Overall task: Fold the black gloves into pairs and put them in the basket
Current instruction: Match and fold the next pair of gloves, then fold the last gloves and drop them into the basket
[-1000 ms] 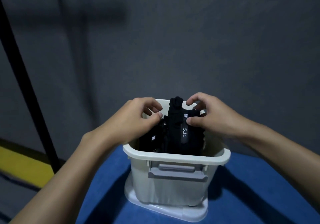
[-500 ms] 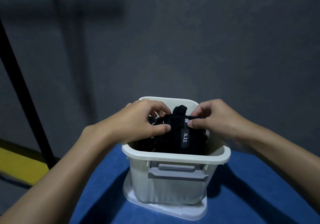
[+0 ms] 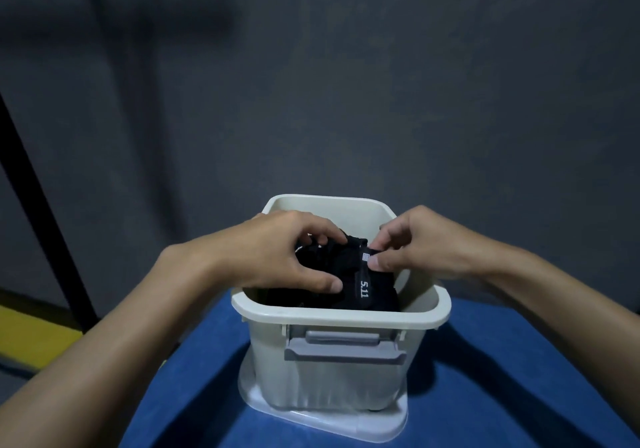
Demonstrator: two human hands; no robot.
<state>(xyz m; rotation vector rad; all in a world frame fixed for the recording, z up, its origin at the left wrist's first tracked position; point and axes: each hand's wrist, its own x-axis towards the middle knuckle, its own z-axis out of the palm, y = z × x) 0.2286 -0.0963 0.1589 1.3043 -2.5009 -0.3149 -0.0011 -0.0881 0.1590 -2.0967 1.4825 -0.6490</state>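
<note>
Now the black gloves, folded into a bundle with a white "5.11" label facing up, sit inside the basket, mostly below its near rim. The left hand grips the bundle from 9 o'clock: its fingers curl over the top and the thumb presses the near side. The right hand comes in from 2 o'clock and pinches the cuff just above the label between thumb and forefinger.

Bare basket wall shows at 12 o'clock of the bundle, and a narrow gap at 3 o'clock. The basket stands on a white tray on the blue desk, with bare desk at 3 and 9 o'clock.

A second ago the bundle's top poked up above the knuckles; it now lies level with them, and both hands have dipped lower into the basket.
</note>
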